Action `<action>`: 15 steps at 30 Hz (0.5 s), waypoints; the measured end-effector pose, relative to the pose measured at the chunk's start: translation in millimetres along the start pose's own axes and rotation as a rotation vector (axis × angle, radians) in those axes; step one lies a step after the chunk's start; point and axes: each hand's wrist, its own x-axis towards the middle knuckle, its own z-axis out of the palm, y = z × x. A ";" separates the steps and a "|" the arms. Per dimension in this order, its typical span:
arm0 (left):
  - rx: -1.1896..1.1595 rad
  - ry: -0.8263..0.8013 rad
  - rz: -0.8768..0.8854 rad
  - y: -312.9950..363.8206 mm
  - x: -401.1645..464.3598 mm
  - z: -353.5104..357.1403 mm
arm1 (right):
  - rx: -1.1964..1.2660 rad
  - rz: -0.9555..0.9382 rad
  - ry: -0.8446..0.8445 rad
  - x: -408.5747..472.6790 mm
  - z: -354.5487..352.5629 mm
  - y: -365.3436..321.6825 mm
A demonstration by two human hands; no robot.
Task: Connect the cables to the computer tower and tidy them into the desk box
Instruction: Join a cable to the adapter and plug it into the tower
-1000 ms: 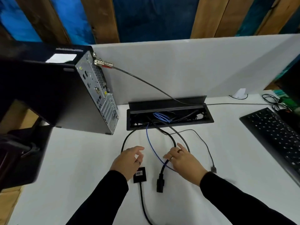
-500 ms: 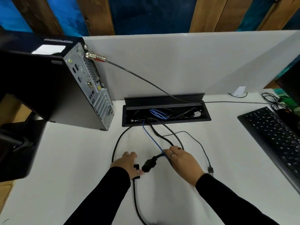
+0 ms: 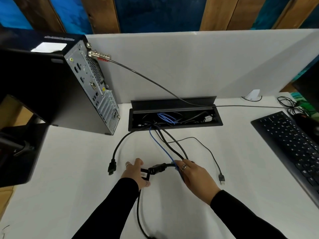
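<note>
The black computer tower (image 3: pixel 51 87) stands at the left, its grey port panel (image 3: pixel 93 87) turned to the right. The desk box (image 3: pixel 219 124) is sunk in the white desk with its lid up, and cables spill out of its front. My right hand (image 3: pixel 195 176) grips the thick black power cable (image 3: pixel 170 145) together with the blue network cable (image 3: pixel 159 145). The power plug (image 3: pixel 156 169) points left, just off the desk. My left hand (image 3: pixel 135 173) pinches a small black adapter (image 3: pixel 144 171) right beside that plug. A black video plug (image 3: pixel 112 167) lies to the left, a thin USB plug (image 3: pixel 222 180) to the right.
A steel lock cable (image 3: pixel 146 78) runs from the tower's top rear across the box to the right. A black keyboard (image 3: pixel 290 145) lies at the right edge with loose wires (image 3: pixel 290 104) behind it. A black monitor base (image 3: pixel 19 149) sits at the left. A white partition (image 3: pixel 189 66) backs the desk.
My right hand has picked up the power cable and swung its plug left, up to my left hand. My left hand has taken hold of the small adapter. The video plug now lies uncovered.
</note>
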 end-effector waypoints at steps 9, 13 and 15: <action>-0.773 0.073 -0.026 -22.2 -3.1 -0.4 | 0.091 0.015 -0.199 0.3 -9.4 17.7; -1.084 0.171 -0.069 -25.0 1.0 -10.1 | 0.043 0.010 -0.258 6.0 -16.0 33.8; -1.218 0.285 -0.082 -23.0 2.6 -19.1 | 0.060 0.015 -0.278 8.0 -18.8 40.3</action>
